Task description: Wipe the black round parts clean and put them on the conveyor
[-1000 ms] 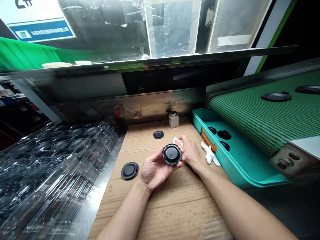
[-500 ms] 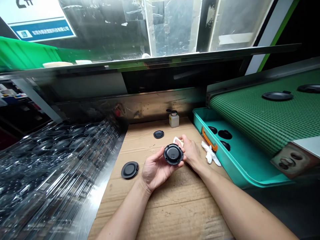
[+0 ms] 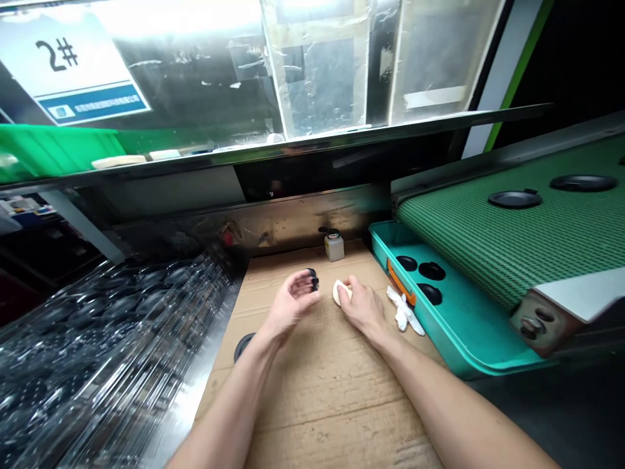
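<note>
My left hand [image 3: 291,303], slightly blurred, is curled around a small black round cover [image 3: 313,281] at the rear of the cardboard sheet [image 3: 312,397]. Fingers hide most of that cover, and I cannot tell whether a second one lies behind it. A folded white wiping pad [image 3: 338,292] is pinched in my right hand [image 3: 362,307], close to the cardboard. Partly covered by my left forearm, a larger black round lid [image 3: 241,345] lies flat on the cardboard.
Behind the hands stands a small pump bottle [image 3: 334,247]. A crumpled white glove [image 3: 404,311] lies beside a teal bin [image 3: 481,345] with several black lids. A green conveyor belt [image 3: 469,241] carries more lids. Clear plastic trays [image 3: 122,365] fill the left.
My left hand has moved left and away from my right hand, carrying the black cover from in front of the white pad to the rear. The view has tilted up slightly.
</note>
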Available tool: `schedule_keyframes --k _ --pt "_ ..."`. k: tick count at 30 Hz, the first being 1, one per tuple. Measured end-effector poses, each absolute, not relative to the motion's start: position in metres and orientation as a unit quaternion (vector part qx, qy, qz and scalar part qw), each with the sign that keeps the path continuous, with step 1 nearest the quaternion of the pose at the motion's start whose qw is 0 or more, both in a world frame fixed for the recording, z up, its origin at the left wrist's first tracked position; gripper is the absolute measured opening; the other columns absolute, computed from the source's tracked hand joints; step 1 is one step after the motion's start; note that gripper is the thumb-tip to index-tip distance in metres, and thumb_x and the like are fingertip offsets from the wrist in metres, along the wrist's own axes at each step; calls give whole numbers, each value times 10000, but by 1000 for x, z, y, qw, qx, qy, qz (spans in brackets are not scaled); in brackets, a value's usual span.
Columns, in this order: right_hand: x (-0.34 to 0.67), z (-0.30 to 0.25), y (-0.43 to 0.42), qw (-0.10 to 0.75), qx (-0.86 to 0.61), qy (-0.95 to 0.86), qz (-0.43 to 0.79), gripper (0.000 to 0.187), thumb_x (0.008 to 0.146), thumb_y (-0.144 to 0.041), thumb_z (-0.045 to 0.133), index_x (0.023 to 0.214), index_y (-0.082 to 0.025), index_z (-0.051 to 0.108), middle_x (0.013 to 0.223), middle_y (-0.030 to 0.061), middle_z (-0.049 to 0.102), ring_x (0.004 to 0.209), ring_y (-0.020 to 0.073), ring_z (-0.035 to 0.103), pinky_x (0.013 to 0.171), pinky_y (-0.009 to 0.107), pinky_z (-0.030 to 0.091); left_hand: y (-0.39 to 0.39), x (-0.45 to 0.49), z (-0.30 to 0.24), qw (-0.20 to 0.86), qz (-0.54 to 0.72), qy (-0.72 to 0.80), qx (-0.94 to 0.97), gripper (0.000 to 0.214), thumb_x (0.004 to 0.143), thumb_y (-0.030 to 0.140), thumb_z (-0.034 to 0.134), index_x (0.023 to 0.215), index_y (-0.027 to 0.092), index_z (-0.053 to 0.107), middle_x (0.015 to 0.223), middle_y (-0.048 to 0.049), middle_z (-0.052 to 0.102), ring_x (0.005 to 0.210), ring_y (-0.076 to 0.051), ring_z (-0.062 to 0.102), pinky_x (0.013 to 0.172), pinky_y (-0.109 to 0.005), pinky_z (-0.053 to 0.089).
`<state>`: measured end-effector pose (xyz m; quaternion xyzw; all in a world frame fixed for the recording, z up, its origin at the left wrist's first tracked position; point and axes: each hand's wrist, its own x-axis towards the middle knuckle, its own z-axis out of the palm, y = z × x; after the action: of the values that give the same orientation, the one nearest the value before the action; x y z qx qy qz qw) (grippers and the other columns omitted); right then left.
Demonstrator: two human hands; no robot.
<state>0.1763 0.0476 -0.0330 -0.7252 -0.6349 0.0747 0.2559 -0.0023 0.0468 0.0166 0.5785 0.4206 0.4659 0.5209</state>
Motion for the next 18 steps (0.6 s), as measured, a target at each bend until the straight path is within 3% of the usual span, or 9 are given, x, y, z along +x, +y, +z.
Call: schedule_keyframes --k 5,10,12,14,16,18 --pt "175 -29 46 274 -720 -633 75 283 936 -434 342 1038 -244 526 846 58 693 768 233 654 630 293 369 127 -15 29 204 282 506 789 702 606 186 681 1285 168 501 1176 -114 609 1102 -262 566 1020 -431 384" --pt "178 -21 44 298 -703 -639 97 265 925 -418 336 1007 -234 508 856 66 696 767 247 664 646 321 421 168 -21 20 187 150 494 836 639 626 269 649 1246 156 542 1207 -98 624 1098 -261 590 982 -354 428" --pt "180 -20 46 311 -701 -633 106 257 920 -409 339 1008 -229 501 862 71 695 775 255 667 667 342 443 178 -14 28 154 104 500 846 678 614 348 685 1249 152 549 1225 -118 607 1121 -295 573 977 -375 430" --pt "181 -19 48 320 -699 -629 116 250 913 -396 347 1017 -225 497 869 77 696 781 267 670 681 367 460 180 12 51 68 117 492 860 677 635 455 680 1224 141 570 1219 -144 594 1135 -334 551 982 -415 417" --pt "182 -18 49 320 -697 -629 127 249 904 -384 360 1028 -218 498 869 85 698 780 280 673 683 388 474 171 62 85 -12 198 439 876 566 746 514 573 1181 153 588 1194 -135 598 1138 -322 539 1002 -423 392" --pt "183 -14 48 316 -698 -629 132 239 891 -360 384 1032 -208 504 882 95 699 789 290 674 682 400 483 154 134 121 -15 266 347 899 461 846 499 457 1183 205 574 1184 -95 606 1138 -266 537 1013 -387 387"
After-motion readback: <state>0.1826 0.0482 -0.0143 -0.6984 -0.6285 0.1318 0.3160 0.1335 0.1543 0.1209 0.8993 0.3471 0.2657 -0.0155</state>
